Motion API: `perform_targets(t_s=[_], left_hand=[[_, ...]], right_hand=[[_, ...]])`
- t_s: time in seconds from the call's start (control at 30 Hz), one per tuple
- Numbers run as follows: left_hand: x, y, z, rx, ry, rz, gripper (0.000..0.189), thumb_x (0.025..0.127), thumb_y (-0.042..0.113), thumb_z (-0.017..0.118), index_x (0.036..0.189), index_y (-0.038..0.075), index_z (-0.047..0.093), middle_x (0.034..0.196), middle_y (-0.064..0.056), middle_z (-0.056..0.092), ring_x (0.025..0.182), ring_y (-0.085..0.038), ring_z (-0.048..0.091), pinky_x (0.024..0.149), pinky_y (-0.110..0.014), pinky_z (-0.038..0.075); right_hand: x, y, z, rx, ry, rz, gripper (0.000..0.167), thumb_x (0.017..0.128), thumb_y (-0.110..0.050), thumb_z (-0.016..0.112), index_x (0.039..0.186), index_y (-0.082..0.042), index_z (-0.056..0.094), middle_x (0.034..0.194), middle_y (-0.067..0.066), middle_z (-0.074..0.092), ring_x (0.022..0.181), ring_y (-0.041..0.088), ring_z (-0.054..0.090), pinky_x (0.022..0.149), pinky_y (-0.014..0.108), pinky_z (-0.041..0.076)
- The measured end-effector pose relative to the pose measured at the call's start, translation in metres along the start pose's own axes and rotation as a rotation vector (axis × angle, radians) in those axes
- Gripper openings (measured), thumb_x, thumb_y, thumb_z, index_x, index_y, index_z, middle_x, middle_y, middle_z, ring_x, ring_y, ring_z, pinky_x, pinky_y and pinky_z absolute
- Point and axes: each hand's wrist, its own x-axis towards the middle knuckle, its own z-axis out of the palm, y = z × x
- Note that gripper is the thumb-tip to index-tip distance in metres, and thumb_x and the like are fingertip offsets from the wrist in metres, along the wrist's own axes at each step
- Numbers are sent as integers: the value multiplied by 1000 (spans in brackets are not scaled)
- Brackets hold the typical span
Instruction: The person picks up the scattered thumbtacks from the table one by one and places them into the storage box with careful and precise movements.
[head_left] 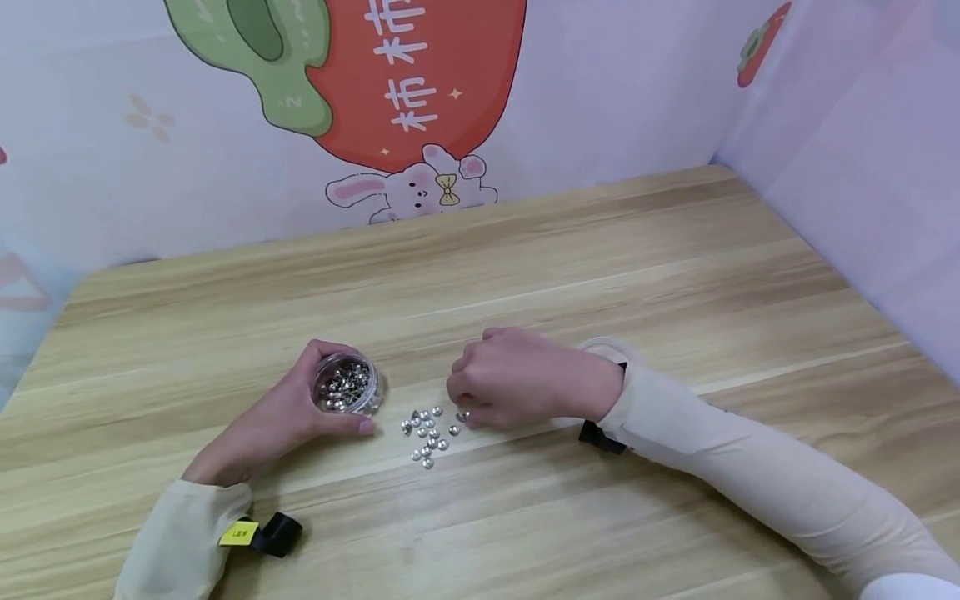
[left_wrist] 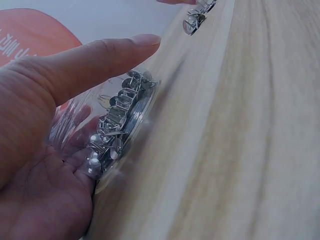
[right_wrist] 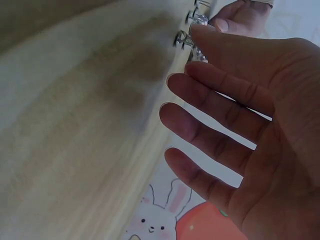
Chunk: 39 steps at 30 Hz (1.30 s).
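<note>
My left hand (head_left: 288, 408) curls round a small clear round plastic container (head_left: 372, 392) on the table, full of silver thumbtacks (head_left: 343, 385). Its thumb extends along the near side, and in the left wrist view the tacks (left_wrist: 120, 115) show through the clear wall. To the right lies a loose cluster of several domed silver tacks (head_left: 431, 443). At the cluster's right edge is my right hand (head_left: 517, 379), thumb and forefinger right at a tack (head_left: 461, 416). In the right wrist view its fingers (right_wrist: 200, 127) are spread and gently bent, with a gap between thumb and forefinger.
A clear round rim (head_left: 603, 343) shows on the wood-grain table (head_left: 450, 533) behind my right wrist. A patterned wall (head_left: 600, 100) stands along the table's back edge, and another wall (head_left: 885, 183) borders its right side. Each sleeve carries a black wrist device (head_left: 279, 535).
</note>
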Motion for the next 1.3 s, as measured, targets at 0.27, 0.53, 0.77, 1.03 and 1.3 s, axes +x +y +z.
perform_targets(t_s=[0.27,0.53,0.77,1.03,1.3], left_hand=[[-6,1,-3,-6,-4,4,86,67,36,88,131,21,32,134,-3,48,130,-27,43,109,-51,31],[-7,1,-8,16,-1,13,85,68,37,87,131,22,32,134,-4,47,128,-26,43,106,-48,31],[-7,-3,-10,11,-7,14,86,68,36,88,132,21,32,135,-6,46,130,-29,42,108,-56,31],[-6,-6,-10,-19,-30,-4,97,69,36,87,142,26,23,140,-3,43,130,-27,43,108,-50,32],[-3,-4,-7,-41,-48,14,105,71,36,86,148,29,15,144,1,39,131,-24,41,110,-48,29]], right_hand=[[3,-5,3,2,2,-1,17,90,-17,63,74,-25,63,71,-17,60,64,5,50,70,28,41],[-1,-1,-25,47,121,83,10,90,-14,65,84,-20,69,79,-10,64,69,7,53,74,29,47],[15,-8,-34,2,139,107,7,93,-22,63,93,-22,70,87,-11,68,79,6,58,80,29,46],[82,-40,-43,-117,194,44,19,98,-25,52,108,-19,67,92,-9,66,85,8,61,74,25,42],[95,-45,-41,-102,175,100,27,97,-34,56,120,-21,64,104,-8,66,94,9,60,90,32,43]])
